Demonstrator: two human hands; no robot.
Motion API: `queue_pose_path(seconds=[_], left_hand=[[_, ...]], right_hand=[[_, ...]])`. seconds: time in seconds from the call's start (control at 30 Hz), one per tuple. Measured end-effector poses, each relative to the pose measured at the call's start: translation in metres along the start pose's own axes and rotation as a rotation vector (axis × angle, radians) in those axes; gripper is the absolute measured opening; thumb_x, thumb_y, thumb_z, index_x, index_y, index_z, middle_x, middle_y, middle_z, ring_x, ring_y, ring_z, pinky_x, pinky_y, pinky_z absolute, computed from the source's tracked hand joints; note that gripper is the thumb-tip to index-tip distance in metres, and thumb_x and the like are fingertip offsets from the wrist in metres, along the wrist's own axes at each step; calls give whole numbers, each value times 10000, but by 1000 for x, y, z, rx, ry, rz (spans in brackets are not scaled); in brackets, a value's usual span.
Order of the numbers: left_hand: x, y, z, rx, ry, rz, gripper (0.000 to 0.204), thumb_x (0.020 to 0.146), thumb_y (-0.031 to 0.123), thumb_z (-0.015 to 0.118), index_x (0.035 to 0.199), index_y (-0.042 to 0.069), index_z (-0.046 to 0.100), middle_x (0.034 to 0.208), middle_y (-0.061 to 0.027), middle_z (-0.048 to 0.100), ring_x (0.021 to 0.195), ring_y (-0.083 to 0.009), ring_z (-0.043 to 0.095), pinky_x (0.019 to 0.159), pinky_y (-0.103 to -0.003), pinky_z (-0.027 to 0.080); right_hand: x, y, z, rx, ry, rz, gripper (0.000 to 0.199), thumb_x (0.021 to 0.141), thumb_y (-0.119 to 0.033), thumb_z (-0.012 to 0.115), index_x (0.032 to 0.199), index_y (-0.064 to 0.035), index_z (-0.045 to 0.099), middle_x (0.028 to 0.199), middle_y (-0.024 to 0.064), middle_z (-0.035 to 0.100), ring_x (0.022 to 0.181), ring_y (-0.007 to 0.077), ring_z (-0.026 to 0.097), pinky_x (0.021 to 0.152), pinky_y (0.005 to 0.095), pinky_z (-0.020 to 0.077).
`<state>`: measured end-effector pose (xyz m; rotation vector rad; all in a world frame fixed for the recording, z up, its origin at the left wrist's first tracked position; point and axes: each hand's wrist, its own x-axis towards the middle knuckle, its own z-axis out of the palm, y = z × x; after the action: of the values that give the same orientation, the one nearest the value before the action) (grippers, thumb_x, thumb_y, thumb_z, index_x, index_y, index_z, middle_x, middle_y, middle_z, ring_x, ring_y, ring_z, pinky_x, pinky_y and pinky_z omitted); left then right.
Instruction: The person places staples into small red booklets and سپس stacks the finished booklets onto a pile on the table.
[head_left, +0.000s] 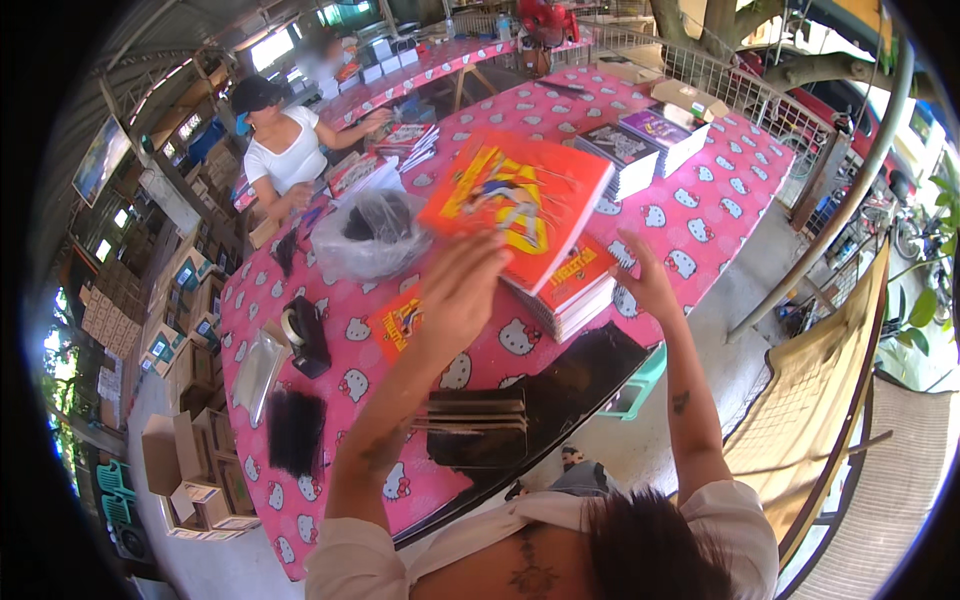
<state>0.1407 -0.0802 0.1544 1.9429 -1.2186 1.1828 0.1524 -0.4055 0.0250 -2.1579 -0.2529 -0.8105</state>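
Observation:
A red book with a yellow cover picture (540,185) is tilted above a stack of red books (570,300). My left hand (465,285) is closed at its lower left edge; the fingertips are partly hidden. My right hand (645,278) is open, with fingers spread beside the right side of the stack, and holds nothing. Under my left forearm lies another red book (400,320), partly covered. Close to the table's near edge rests a small brown pile with dark covers (475,410).
A clear plastic bag (370,235), a tape dispenser (305,335) and black sheets (296,432) lie to the left on the pink tablecloth (350,385). Dark and purple book stacks (625,155) stand at the far right. Across the table a person in white (285,150) handles books.

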Motion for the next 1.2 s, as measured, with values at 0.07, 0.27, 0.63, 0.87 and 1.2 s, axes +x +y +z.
queue_pose_path(seconds=[0.07, 0.27, 0.63, 0.87, 1.2], left_hand=[[-30, -32, 59, -73, -157, -42, 358, 868, -77, 609, 1195, 36, 702, 1276, -130, 692, 1262, -304, 624, 1111, -465, 464], [-100, -53, 98, -229, -462, -238, 412, 868, -61, 626, 1248, 73, 711, 1311, -118, 684, 1312, -293, 589, 1151, -444, 433], [-35, 1, 50, -64, 62, -250, 458, 867, -4, 667, 1323, 34, 640, 1345, -193, 611, 1173, -363, 627, 1097, -475, 437], [80, -63, -68, -873, 1205, -706, 344, 1042, 262, 446, 1171, -13, 607, 1258, -140, 593, 1172, -294, 609, 1055, -441, 467], [-247, -88, -39, 337, -601, -463, 323, 868, 185, 704, 1151, 32, 676, 1152, -156, 685, 1101, -355, 653, 943, -455, 541]], right_hand=[[10, 47, 10, 122, -100, -2, 529, 883, -148, 766, 1367, -36, 583, 1255, 207, 669, 1120, 315, 660, 966, 398, 506], [10, 61, 22, 313, -354, 273, 533, 888, -122, 765, 1401, -124, 618, 1038, 179, 725, 824, 161, 668, 799, 356, 552], [-13, -123, 21, 537, 311, 102, 263, 867, 20, 666, 1116, -35, 604, 1083, 141, 626, 1042, 312, 626, 940, 408, 489], [-91, -274, 118, 555, 2, -448, 276, 796, -14, 723, 1052, -58, 631, 1167, 137, 605, 1093, 324, 591, 950, 451, 479], [-158, -228, 104, -115, -478, -345, 484, 797, -187, 774, 1260, -129, 642, 1145, 106, 661, 1098, 302, 646, 847, 402, 524]])
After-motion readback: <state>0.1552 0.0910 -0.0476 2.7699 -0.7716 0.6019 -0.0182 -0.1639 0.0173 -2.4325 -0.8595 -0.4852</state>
